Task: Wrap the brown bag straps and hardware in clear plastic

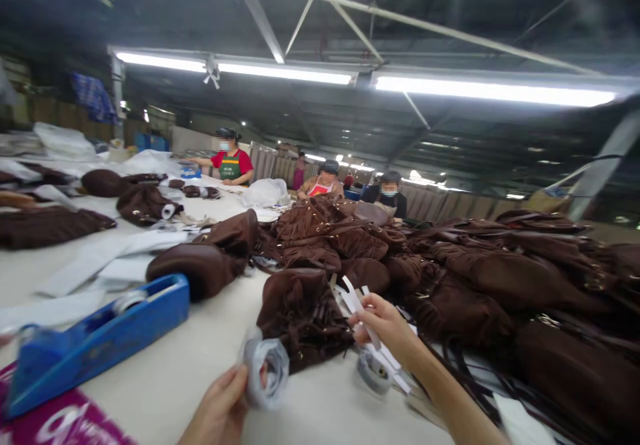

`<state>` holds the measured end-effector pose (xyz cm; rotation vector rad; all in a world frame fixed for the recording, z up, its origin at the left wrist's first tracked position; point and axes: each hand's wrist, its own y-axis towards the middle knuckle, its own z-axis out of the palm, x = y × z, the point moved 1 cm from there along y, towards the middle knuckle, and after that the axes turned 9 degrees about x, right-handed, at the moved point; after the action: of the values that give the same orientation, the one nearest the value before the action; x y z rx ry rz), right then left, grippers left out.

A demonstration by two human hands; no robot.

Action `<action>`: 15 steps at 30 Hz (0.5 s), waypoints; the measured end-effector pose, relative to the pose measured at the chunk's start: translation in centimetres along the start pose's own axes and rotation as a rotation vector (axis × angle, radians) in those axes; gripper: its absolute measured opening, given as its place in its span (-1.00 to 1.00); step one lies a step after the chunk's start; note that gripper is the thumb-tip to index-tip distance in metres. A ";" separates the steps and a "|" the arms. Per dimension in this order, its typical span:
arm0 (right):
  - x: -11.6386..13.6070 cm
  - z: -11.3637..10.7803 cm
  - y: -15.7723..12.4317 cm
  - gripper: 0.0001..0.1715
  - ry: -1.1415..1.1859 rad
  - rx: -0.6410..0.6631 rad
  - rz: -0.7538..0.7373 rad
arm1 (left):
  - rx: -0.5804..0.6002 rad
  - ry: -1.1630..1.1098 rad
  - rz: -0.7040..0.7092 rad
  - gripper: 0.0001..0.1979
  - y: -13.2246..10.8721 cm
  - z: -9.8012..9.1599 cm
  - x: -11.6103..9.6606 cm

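My left hand (223, 397) grips a coiled roll in cloudy grey-white plastic (254, 373) by its left edge, above the white tabletop (320, 412). The roll is slightly blurred, and its exact kind is unclear. Further right, my right hand (384, 322) is closed on thin white strips (352, 294) that stick out past the fingers. Below that hand lies a second plastic-wrapped coil (374, 373) among more pale strips. Between and beyond my hands sits a dark brown drawstring bag (293, 305), its gathered top facing me.
A large pile of brown bags (480, 272) fills the right side. On the left stand a blue tape dispenser (100, 345) and white sheets (125, 268). Several co-workers, one a person in a green apron (231, 168), are across the table.
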<state>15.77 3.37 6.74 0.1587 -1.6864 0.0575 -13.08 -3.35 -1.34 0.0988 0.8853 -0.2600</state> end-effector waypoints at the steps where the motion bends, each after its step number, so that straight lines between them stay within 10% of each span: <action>1: -0.1 1.6 -1.5 -0.65 -0.047 0.047 0.002 | 0.020 -0.014 0.002 -0.55 -0.2 0.4 -0.2; 7: 0.3 9.2 -8.5 -0.58 -0.326 0.196 0.027 | 0.030 -0.090 -0.010 -0.53 -0.7 0.9 -0.8; 15: 0.1 12.1 -8.8 -0.53 -0.188 0.000 -0.010 | 0.048 -0.147 -0.043 -0.51 -0.4 -0.2 -0.6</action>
<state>5.03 -6.97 4.88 0.1771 -1.8727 0.0364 -13.71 -3.58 -1.00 0.1040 0.7356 -0.3252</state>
